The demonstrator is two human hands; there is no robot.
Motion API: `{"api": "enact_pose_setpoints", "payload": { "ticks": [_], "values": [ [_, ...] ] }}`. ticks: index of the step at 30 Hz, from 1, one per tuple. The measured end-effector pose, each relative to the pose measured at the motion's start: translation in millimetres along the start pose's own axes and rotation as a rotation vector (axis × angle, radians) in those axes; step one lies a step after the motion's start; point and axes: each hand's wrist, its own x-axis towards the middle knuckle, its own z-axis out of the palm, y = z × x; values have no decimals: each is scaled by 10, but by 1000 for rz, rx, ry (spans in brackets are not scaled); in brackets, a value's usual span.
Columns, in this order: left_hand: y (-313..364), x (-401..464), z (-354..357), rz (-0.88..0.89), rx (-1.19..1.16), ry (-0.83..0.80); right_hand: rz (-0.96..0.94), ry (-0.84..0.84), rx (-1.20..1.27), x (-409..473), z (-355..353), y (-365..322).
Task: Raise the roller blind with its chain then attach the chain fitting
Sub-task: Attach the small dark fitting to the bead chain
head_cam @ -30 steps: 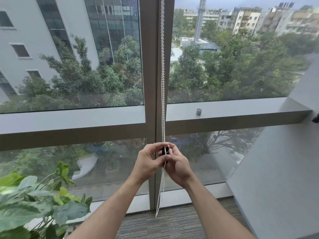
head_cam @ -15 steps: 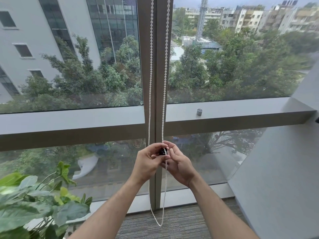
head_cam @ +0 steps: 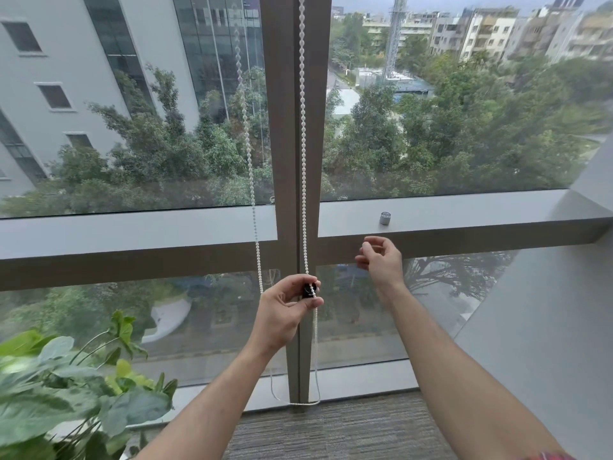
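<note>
While the left hand is doing the holding, the right one is idle:

left hand: pinching the black chain fitting between thumb and forefinger, in front of the vertical window mullion, just below the horizontal frame bar.
chain fitting: sitting on the right strand of the white bead chain, mostly covered by the fingers; how it is clipped on, cannot tell.
bead chain: hanging as a loop. Right strand is running straight down the mullion through the fitting; left strand is slanting down over the left pane and passing behind the left hand. The bottom of the loop is hanging just above the carpet.
right hand: hovering apart from the chain, to its right, fingers loosely curled, gripping nothing.
metal cap: small grey cylinder standing on the sill ledge, above the right hand, not touching it.
plant: green leaves filling the lower left corner.
blind itself: not showing in the view.
</note>
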Motion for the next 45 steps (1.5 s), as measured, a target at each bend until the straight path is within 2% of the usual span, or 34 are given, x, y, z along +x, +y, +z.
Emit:
{"api": "enact_pose_setpoints", "payload": {
  "ticks": [5, 7, 11, 15, 20, 29, 33, 40, 45],
  "values": [
    [18, 27, 10, -11, 10, 4, -19, 179, -146, 385, 38, -237],
    [21, 28, 0, -10, 10, 2, -27, 215, -313, 541, 31, -311],
    [23, 10, -15, -13, 27, -6, -30, 224, -579, 742, 2, -443],
    [18, -8, -20, -33, 32, -16, -41, 198, -661, 810, -37, -444],
    [20, -30, -9, -28, 41, -6, -94, 223, -552, 735, -52, -340],
    [38, -49, 51, -31, 7, 15, -171, 22, -167, 20, -11, -284],
    [42, -61, 24, -19, -5, 18, -205, -24, -131, -412, 58, -144],
    [29, -72, 24, -30, 2, 38, -203, -234, -5, -890, 90, -11],
    [33, -81, 36, -35, 9, 46, -234, -357, -37, -1042, 33, -31]
  ]
}}
